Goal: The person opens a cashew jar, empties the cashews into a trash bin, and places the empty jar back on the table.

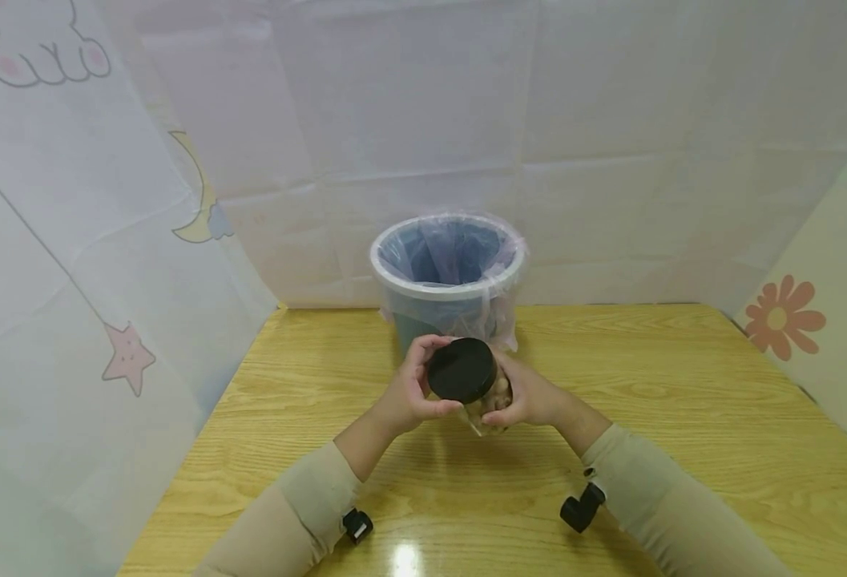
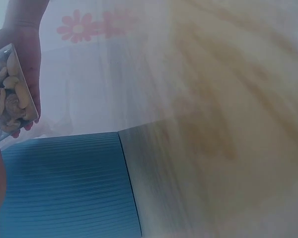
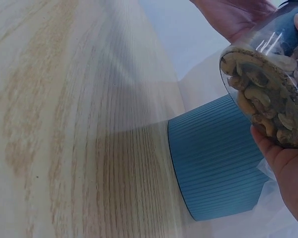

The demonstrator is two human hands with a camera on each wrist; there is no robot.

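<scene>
A clear jar [image 1: 498,398] with a black lid [image 1: 462,369] is held up over the table, tilted so the lid faces the head camera. My left hand [image 1: 410,389] grips the lid's side, thumb at the near rim and fingers at the far one. Around the jar's body curls my right hand [image 1: 533,391], its thumb on the near side. Cashew nuts [image 3: 260,99] partly fill the jar, gathered toward its bottom in the right wrist view. The left wrist view catches only part of the jar, with cashews [image 2: 11,94] showing through the wall.
Just beyond the hands stands a blue ribbed bin [image 3: 218,158] with a white rim [image 1: 437,293] and a thin pinkish plastic liner [image 1: 498,324] hanging over it. The wooden table [image 1: 683,385] meets printed cloth [image 1: 611,160] at the back and sides.
</scene>
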